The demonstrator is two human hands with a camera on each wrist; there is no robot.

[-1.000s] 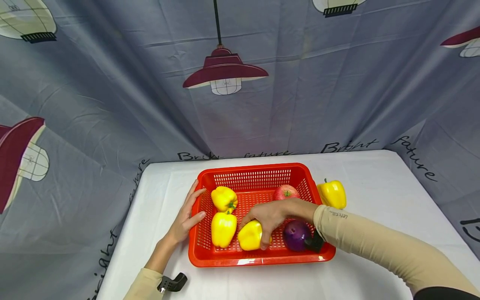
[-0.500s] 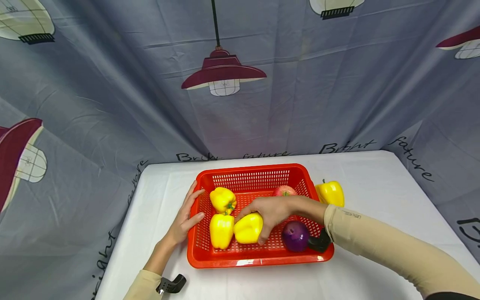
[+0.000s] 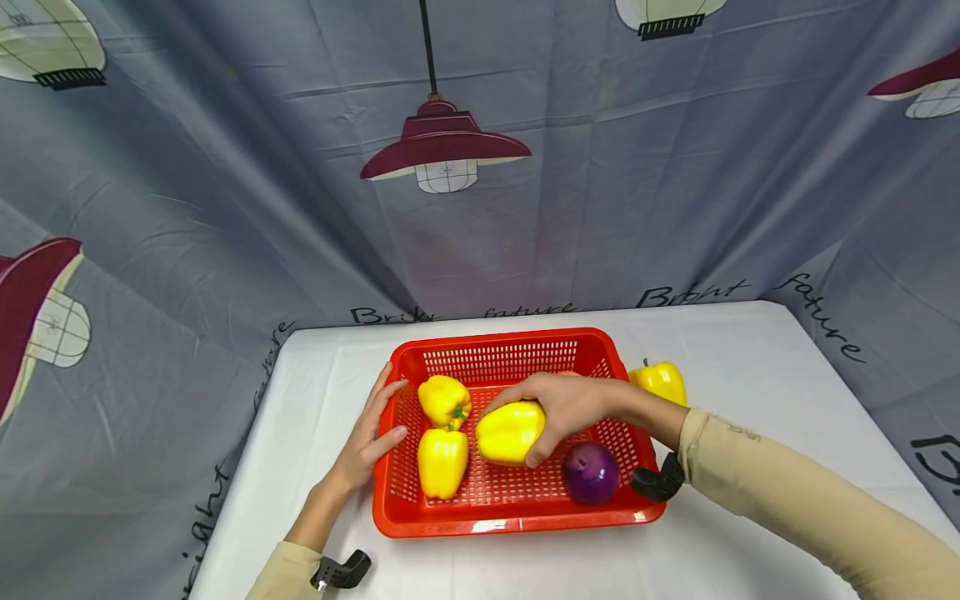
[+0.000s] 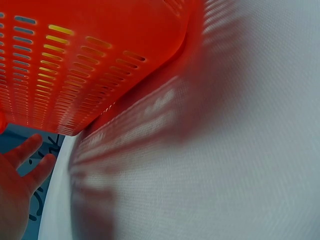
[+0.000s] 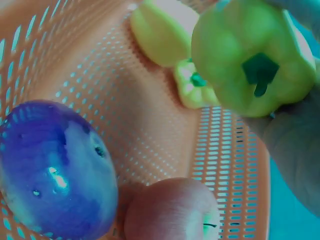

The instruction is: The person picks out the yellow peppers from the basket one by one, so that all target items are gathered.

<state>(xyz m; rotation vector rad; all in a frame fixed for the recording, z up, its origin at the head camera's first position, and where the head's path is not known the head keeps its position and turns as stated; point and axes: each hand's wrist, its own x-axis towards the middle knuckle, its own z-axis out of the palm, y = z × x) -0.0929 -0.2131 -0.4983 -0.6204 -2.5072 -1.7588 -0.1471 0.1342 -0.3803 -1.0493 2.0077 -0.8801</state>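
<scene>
My right hand (image 3: pixel 573 407) grips a yellow bell pepper (image 3: pixel 510 433) over the red basket (image 3: pixel 517 527); in the right wrist view this bell pepper (image 5: pixel 250 55) shows its green stem end, above the basket's floor. My left hand (image 3: pixel 367 442) rests at the basket's left rim with its fingers extended. In the left wrist view, part of the left hand (image 4: pixel 22 185) shows beside the basket's wall (image 4: pixel 90 55). Two more yellow bell peppers, one rear (image 3: pixel 445 400) and one front (image 3: pixel 442 462), lie in the basket's left part.
A round purple vegetable (image 3: pixel 591 472) lies at the basket's front right. A red apple (image 5: pixel 170 210) sits behind it, mostly hidden by the right hand in the head view. Another yellow bell pepper (image 3: pixel 660 382) lies on the white table (image 3: pixel 742 358), right of the basket.
My right hand has raised the yellow bell pepper from the basket's floor and drawn it back and slightly right. The left hand has stayed at the rim.
</scene>
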